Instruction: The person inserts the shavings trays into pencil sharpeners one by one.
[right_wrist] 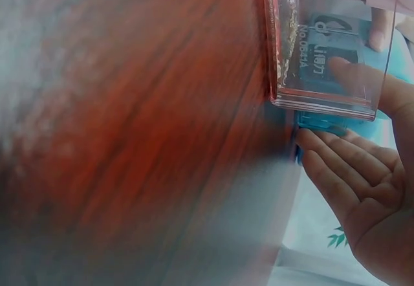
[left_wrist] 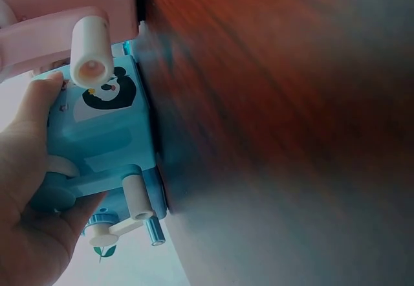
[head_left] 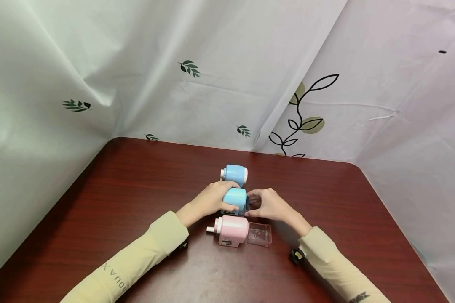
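A teal crank pencil sharpener (head_left: 235, 198) with a penguin picture lies in the middle of the table. My left hand (head_left: 212, 199) grips its body from the left, thumb on the near side. At the sharpener's right end, my right hand (head_left: 271, 205) pinches the see-through bluish shavings drawer (head_left: 247, 205) between thumb and fingers. In the right wrist view, the thumb shows through a clear drawer (right_wrist: 336, 101) in front. Nearest me is a pink pencil sharpener (head_left: 234, 229), and that clear drawer, with some shavings inside, sticks out at its right end.
A blue pencil sharpener (head_left: 235, 173) with a white crank stands just behind the teal one. All three sit close together in a row on the dark red wooden table (head_left: 155, 176). White curtains (head_left: 212, 105) with leaf prints hang along the table's back and sides.
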`<state>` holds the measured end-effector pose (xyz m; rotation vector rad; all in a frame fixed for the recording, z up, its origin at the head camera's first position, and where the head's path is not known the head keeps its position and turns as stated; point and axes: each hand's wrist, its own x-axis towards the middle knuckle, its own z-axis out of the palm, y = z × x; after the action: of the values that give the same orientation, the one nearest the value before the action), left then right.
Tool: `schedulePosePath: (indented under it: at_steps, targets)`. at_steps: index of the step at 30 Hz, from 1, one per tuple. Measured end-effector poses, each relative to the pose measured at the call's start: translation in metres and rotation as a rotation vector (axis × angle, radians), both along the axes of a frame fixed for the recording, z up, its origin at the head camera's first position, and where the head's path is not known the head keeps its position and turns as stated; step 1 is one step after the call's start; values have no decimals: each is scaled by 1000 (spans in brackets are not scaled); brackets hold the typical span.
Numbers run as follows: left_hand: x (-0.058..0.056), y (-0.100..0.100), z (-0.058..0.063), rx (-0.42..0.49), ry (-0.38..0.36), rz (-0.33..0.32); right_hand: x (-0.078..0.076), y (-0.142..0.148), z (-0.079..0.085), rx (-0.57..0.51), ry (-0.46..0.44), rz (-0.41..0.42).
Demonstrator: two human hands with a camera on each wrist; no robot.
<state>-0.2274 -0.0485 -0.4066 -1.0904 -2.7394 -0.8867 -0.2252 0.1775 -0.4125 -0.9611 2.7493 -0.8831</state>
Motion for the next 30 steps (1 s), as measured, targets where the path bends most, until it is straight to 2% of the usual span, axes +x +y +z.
schedulePosePath:
  at_steps: [12,30]
  targets:
    - [-1,0,-2,-8,6,5,-1,-2,-4,-3,4,-5]
    - [-2,1,-2,-8,32,6,-1,-5,-1,-21,-7,-3]
